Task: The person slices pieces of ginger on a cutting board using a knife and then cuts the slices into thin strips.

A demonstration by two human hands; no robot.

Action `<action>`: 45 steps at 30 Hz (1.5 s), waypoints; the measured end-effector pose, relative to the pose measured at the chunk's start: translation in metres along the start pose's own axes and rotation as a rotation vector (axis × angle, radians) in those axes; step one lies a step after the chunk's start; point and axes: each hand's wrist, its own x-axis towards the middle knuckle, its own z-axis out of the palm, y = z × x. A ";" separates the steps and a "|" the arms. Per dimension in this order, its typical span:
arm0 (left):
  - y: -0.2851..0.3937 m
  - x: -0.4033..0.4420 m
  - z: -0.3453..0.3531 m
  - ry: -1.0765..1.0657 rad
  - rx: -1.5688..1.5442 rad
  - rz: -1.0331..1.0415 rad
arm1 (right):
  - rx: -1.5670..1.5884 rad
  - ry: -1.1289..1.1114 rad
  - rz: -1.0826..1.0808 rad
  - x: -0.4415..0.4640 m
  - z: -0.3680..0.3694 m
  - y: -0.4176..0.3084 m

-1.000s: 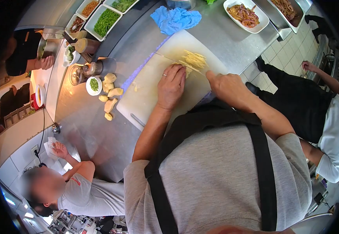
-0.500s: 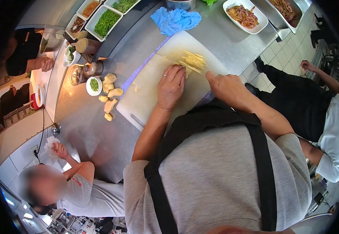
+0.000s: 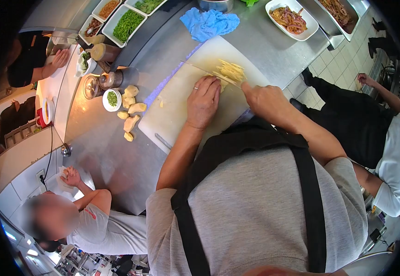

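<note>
On the white cutting board [image 3: 163, 117], a pile of thin pale-yellow ginger strips [image 3: 231, 70] lies toward the far side. My left hand [image 3: 203, 102], a ring on one finger, presses down with curled fingers on ginger beside the strips; most of that piece is hidden under the fingertips. My right hand [image 3: 265, 99] is closed around the handle of a knife [image 3: 199, 69], its thin blade running left past my left fingertips, between them and the strips. Several peeled ginger pieces [image 3: 137, 108] lie on the steel counter left of the board.
A small white bowl of chopped greens [image 3: 112, 99] and glass jars stand at left. A blue cloth [image 3: 209, 24] and a dish of sliced onions [image 3: 293, 20] lie beyond the board. A person stands at lower left, another at right [image 3: 347, 110].
The knife blade has shifted slightly against the ginger by my left fingertips. Both my hands stay almost in place. Across the counter, another person's hand has opened out.
</note>
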 end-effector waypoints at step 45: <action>-0.003 -0.002 0.003 0.038 0.002 0.037 | 0.003 -0.020 0.030 -0.012 -0.002 -0.001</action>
